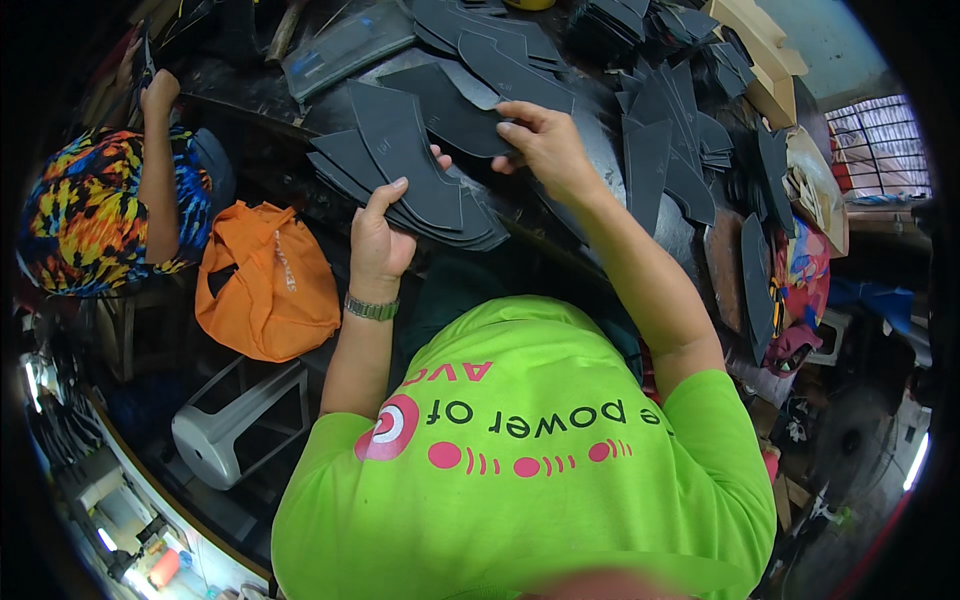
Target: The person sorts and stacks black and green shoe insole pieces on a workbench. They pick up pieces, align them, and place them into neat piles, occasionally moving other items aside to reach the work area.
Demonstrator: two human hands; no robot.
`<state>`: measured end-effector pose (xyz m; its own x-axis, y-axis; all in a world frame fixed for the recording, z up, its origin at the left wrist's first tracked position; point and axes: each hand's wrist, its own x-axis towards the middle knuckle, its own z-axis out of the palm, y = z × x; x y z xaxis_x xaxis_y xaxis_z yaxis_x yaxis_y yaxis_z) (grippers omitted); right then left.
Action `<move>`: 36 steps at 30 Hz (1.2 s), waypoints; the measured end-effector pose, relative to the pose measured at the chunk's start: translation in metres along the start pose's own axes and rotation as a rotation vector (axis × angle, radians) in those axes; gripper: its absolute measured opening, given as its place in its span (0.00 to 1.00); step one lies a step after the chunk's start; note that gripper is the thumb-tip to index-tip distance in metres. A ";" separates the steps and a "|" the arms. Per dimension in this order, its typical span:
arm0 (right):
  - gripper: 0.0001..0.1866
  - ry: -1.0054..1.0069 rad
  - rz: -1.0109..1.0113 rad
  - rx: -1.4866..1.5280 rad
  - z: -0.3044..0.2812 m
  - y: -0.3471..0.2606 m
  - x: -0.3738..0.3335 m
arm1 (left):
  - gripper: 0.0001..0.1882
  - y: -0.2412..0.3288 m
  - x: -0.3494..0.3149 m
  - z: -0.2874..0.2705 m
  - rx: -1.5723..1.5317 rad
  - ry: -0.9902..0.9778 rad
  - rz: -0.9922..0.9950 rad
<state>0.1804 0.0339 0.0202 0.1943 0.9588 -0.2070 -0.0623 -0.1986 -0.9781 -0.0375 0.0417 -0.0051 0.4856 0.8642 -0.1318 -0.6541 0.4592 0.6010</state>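
Observation:
My left hand is closed around a fanned stack of curved black sheet pieces, its thumb on the top piece and a fingertip showing past the far edge. The pieces look like thin, flat cut-outs with small pale marks. In my right hand, thumb and fingers pinch the right end of another curved black piece. That piece lies just right of the stack, over the table edge. Whether it is a single layer I cannot tell.
More black cut pieces lie in piles across the dark table. A clear plastic case sits at the back left. Cardboard boxes stand far right. Left are an orange bag, a grey stool and a co-worker in a patterned shirt.

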 end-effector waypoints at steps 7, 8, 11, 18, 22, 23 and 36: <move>0.15 0.144 -0.501 -0.640 0.008 0.012 0.017 | 0.26 -0.003 0.002 0.001 -0.028 -0.015 -0.033; 0.15 0.209 -0.562 -0.734 0.008 0.009 0.016 | 0.24 -0.005 0.003 0.001 -0.024 -0.009 -0.014; 0.14 0.043 -0.167 -0.211 0.005 0.000 0.008 | 0.20 -0.013 0.006 0.003 0.050 0.106 -0.039; 0.09 -0.014 -0.079 -0.026 0.002 0.000 -0.004 | 0.20 -0.024 0.009 0.018 0.112 0.094 -0.072; 0.06 0.076 -0.072 0.092 -0.017 -0.004 0.001 | 0.26 -0.014 0.005 0.017 0.004 -0.019 -0.082; 0.06 0.101 -0.114 0.129 -0.022 -0.006 0.003 | 0.28 -0.010 0.003 0.015 0.029 -0.032 -0.084; 0.22 -0.019 -0.227 -0.279 0.018 0.000 0.046 | 0.30 0.016 -0.011 -0.010 0.015 -0.077 0.020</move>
<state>0.1718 0.0817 0.0110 0.1543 0.9879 0.0142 0.2501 -0.0252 -0.9679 -0.0594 0.0417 -0.0022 0.5158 0.8546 -0.0592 -0.6556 0.4383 0.6149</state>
